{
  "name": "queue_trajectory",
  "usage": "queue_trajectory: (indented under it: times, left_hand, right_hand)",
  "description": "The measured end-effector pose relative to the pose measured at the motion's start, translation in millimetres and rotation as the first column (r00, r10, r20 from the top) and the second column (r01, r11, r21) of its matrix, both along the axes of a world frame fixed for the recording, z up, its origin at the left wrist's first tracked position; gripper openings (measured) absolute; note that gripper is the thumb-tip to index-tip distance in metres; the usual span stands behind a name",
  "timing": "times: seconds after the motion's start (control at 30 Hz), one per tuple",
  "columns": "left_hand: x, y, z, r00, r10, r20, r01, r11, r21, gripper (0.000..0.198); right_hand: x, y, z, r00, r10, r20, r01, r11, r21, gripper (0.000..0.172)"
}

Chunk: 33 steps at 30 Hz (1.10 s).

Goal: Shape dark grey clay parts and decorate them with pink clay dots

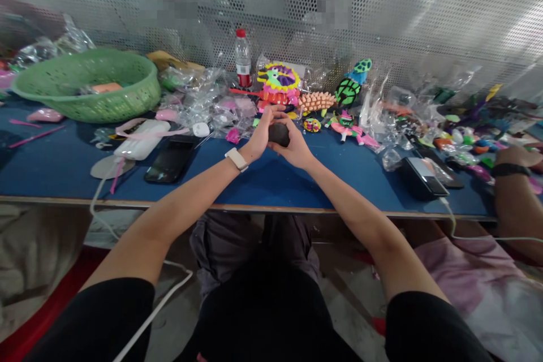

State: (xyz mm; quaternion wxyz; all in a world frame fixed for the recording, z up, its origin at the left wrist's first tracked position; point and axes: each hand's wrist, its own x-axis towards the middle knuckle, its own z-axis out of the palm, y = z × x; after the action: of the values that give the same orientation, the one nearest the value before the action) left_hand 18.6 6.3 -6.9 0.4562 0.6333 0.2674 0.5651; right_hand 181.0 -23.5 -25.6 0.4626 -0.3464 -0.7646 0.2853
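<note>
Far left of the dark ball [279, 135], a green basket [127, 107] contains an orange piece [107, 87]. Behind-left of the ball stands a red-capped bottle [242, 57]. Left hand [259, 134] and right hand [299, 148]: each grip closed around the ball, over the desk [271, 189]. Right of it: clear bags [375, 108], contents unclear.

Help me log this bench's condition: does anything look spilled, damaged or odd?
No spill or damage stands out. Crumpled clear plastic wrappers lie around the animal figures at the back of the blue table, which looks untidy. The dark lump between the left hand and right hand shows nothing odd.
</note>
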Motion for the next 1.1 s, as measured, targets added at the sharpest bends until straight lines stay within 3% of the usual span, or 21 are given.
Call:
queue_trajectory:
  times: [0.23, 0.47, 0.7, 0.83, 1.1]
  left_hand:
    - [-8.3, 12.8, -6.5, 1.0, -0.027, -0.011, 0.028, 0.999, 0.033, 0.076]
    - [-13.0, 1.3, 6.5, 0.985, 0.086, -0.152, -0.048, 0.97, 0.239, 0.064]
    - [-14.9, -0.5, 12.8, 0.981, 0.112, -0.16, -0.064, 0.958, 0.278, 0.065]
    - [-14.5, 0.4, 12.3, 0.984, 0.126, -0.126, -0.091, 0.963, 0.254, 0.067]
    - [-12.0, -2.2, 13.0, 0.99, 0.095, -0.108, -0.072, 0.976, 0.204, 0.073]
  right_hand:
    - [8.8, 7.8, -2.5, 0.985, 0.087, -0.15, -0.11, 0.982, -0.151, 0.081]
    - [17.8, 12.3, 3.2, 0.962, 0.026, -0.271, -0.054, 0.994, -0.099, 0.086]
    - [25.0, 8.1, 9.7, 0.986, -0.001, -0.165, 0.0, 1.0, -0.01, 0.083]
    - [24.4, 2.6, 13.6, 0.988, -0.072, -0.139, 0.076, 0.997, 0.018, 0.08]
    - [22.2, -3.5, 17.3, 0.993, -0.103, -0.064, 0.107, 0.993, 0.055, 0.066]
